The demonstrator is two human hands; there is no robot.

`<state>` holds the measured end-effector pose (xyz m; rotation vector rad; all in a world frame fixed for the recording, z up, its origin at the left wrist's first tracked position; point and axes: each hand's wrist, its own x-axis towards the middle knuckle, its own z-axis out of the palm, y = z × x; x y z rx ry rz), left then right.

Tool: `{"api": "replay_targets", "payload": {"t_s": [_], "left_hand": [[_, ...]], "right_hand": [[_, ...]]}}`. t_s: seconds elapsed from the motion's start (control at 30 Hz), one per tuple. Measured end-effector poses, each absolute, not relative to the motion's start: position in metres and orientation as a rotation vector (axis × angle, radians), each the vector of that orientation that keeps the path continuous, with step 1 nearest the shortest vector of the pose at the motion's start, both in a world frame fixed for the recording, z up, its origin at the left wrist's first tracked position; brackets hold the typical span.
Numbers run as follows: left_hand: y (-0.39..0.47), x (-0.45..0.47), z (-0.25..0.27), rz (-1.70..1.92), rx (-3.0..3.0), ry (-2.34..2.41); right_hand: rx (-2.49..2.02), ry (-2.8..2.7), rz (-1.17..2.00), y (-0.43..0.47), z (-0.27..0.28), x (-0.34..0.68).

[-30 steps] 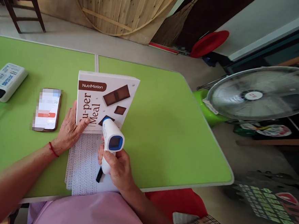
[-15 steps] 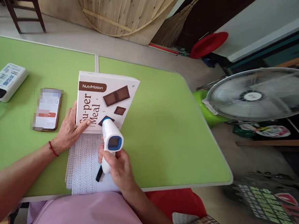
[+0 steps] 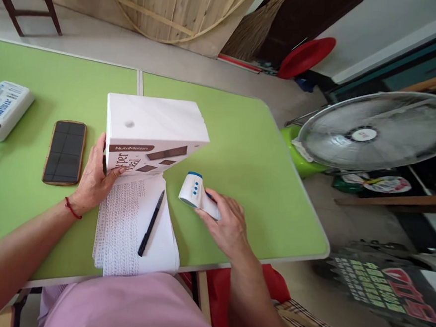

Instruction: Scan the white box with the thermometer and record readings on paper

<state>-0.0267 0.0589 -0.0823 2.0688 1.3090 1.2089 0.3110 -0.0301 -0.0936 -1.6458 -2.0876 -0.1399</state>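
Note:
My left hand (image 3: 99,175) grips the lower left edge of a white box (image 3: 157,122) printed "NutriMotion", thumb on its front and the other fingers partly hidden behind. The box leans so that its white top face shows broadly. In my right hand (image 3: 229,221) is a white and blue infrared thermometer (image 3: 195,194), held by its handle low over the green table, right of the box. Under and in front of the box is an open notebook (image 3: 120,226) with handwritten lines. A black pen (image 3: 151,223) lies across its right page.
On the green table (image 3: 267,202), a phone (image 3: 65,153) with a dark screen lies left of my left hand. Farther left sits a white power bank (image 3: 7,109) with a cable. Beyond the right edge stand a large fan (image 3: 373,134) and a red stool (image 3: 211,302).
The thermometer has moved from the box's front to the right and turned on its side. The box has tipped, showing more of its top. The phone screen has gone dark.

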Motion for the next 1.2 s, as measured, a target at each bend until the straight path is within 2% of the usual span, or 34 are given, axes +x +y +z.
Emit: {"api": "replay_targets", "payload": {"t_s": [0.13, 0.3, 0.47, 0.67, 0.77, 0.9, 1.0, 1.07, 1.2], "left_hand": [[0.056, -0.027, -0.085, 1.156, 2.107, 1.354], [0.05, -0.025, -0.083, 0.968, 2.079, 1.476], [0.049, -0.022, -0.081, 0.908, 2.12, 1.5], [0.049, -0.019, -0.084, 0.944, 2.128, 1.506], [0.05, -0.019, -0.085, 0.973, 2.108, 1.489], [0.052, -0.02, -0.088, 1.005, 2.098, 1.455], [0.052, -0.021, -0.09, 1.014, 2.108, 1.448], [0.052, -0.02, -0.09, 1.016, 2.102, 1.447], [0.05, -0.019, -0.086, 0.985, 2.089, 1.453]], "right_hand": [[-1.676, -2.132, -0.153, -0.024, -0.094, 0.317], [-1.531, -2.155, -0.277, -0.024, -0.064, 0.288], [-1.188, -2.466, -0.026, -0.026, -0.045, 0.232], [-1.076, -2.636, -0.081, -0.018, -0.052, 0.227], [-1.049, -2.373, 0.122, -0.018, -0.047, 0.23], [-1.121, -1.773, 0.614, -0.023, -0.035, 0.214], [-1.173, -1.627, 0.923, -0.02, -0.037, 0.196], [-1.241, -1.592, 0.969, -0.017, -0.047, 0.189], [-1.351, -1.608, 0.744, -0.016, -0.072, 0.185]]}}
